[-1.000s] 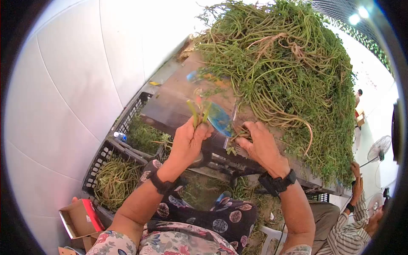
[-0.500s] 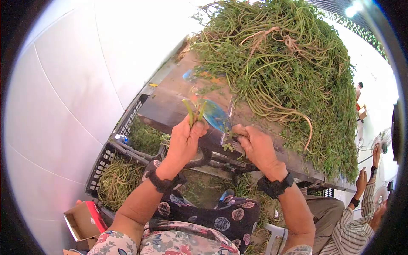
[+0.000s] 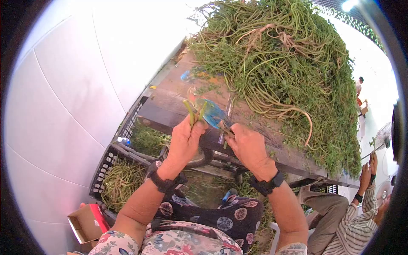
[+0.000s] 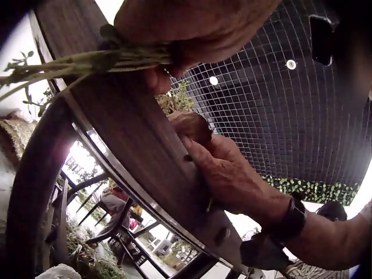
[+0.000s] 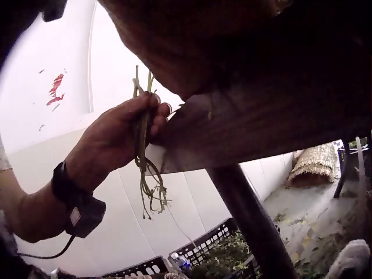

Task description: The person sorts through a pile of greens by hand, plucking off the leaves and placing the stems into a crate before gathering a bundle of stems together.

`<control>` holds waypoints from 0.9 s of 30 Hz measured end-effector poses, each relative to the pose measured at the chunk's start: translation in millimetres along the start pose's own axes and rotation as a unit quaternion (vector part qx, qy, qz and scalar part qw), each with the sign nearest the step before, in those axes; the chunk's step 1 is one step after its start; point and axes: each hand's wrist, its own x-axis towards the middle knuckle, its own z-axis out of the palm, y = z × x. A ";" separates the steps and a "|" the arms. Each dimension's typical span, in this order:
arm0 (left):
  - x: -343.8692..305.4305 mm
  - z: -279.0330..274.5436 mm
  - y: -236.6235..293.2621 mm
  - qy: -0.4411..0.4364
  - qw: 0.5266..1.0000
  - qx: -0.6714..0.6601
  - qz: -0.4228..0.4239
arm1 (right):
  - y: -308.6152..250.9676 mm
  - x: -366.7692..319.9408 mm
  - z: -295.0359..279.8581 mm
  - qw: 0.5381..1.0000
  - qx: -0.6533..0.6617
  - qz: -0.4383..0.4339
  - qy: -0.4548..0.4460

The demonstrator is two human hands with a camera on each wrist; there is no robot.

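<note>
My left hand [image 3: 185, 139] grips a small bunch of green stems [image 3: 191, 111], their cut-looking ends sticking up past the thumb. In the right wrist view the bunch's thin leafy ends [image 5: 152, 195] dangle below that hand. At the near table edge, my right hand [image 3: 250, 146] has its fingers curled in and pinches a short piece of stem [image 3: 226, 132] between thumb and fingers. A blue patch [image 3: 212, 114] lies on the tabletop between the hands. Beyond it a big heap of leafy green stems [image 3: 280, 63] covers much of the wooden table [image 3: 170, 93].
Black crates [image 3: 100, 172] at the left hold more stems and greens. A small bottle [image 3: 123, 140] stands by them, and an open red-and-white box [image 3: 88, 223] lies nearer. Another person in a striped sleeve [image 3: 355, 219] sits at the right, beside a fan [image 3: 383, 136].
My right hand's fingers have closed in from a more spread pose, and the leafy sprig hanging under them is gone from sight. The left hand keeps its bunch, nearly still.
</note>
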 end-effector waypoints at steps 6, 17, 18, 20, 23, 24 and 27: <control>-0.5 0.4 1.1 0.007 1.000 0.001 -0.010 | 0.3 -3.5 -3.4 0.999 0.007 -0.004 -0.038; 0.1 0.7 0.9 0.011 1.000 0.005 -0.002 | -1.8 -46.6 -17.7 0.993 0.078 -0.015 -0.089; 0.0 -0.3 0.7 0.011 1.000 0.011 -0.004 | -3.4 -56.1 -14.1 0.990 0.106 -0.007 -0.090; 1.1 -2.6 -0.1 0.009 1.000 0.004 -0.017 | -5.0 -74.8 0.2 0.982 0.151 0.034 -0.105; 3.3 -1.0 -0.7 0.007 0.999 -0.018 -0.043 | 4.9 -108.2 40.2 0.951 0.233 0.147 -0.139; 4.9 -0.6 -1.3 0.006 0.998 -0.029 -0.052 | 9.2 -118.8 56.4 0.938 0.284 0.163 -0.112; 9.3 -2.9 -3.3 0.001 0.998 -0.004 -0.060 | 23.3 -152.3 111.8 0.875 0.434 0.210 -0.031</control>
